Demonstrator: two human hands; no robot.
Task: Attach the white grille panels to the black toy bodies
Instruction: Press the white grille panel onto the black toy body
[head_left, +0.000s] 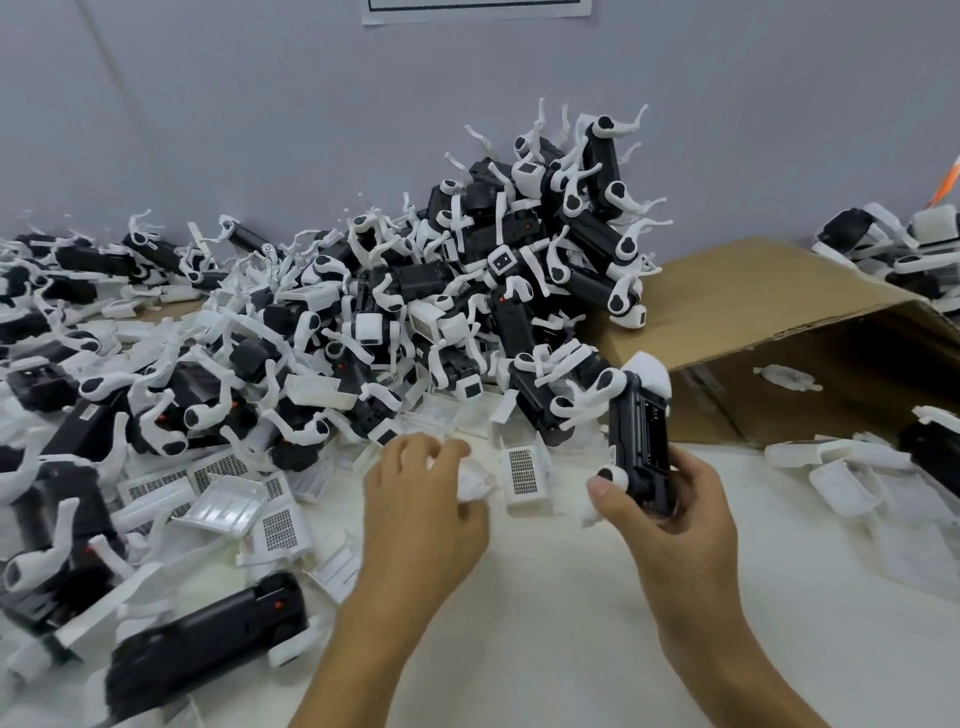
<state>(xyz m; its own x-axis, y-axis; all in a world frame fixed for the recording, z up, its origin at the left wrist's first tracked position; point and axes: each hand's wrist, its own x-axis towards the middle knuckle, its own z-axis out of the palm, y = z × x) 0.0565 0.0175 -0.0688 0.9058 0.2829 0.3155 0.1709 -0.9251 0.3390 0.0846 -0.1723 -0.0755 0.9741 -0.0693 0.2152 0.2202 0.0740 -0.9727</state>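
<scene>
My right hand (670, 512) grips a black toy body (640, 441) with white legs, held upright above the white table with its open underside facing me. My left hand (423, 501) is curled over a white grille panel (475, 480) lying on the table; only the panel's right edge shows past my fingers. Another white grille panel (524, 475) stands just between my two hands. Several more grille panels (270, 519) lie scattered to the left.
A tall heap of black toy bodies with white legs (483, 270) rises behind my hands and spreads to the left edge. An open cardboard box (779, 332) lies on its side at the right. More white panels (841, 483) lie at the right. A grey wall stands behind.
</scene>
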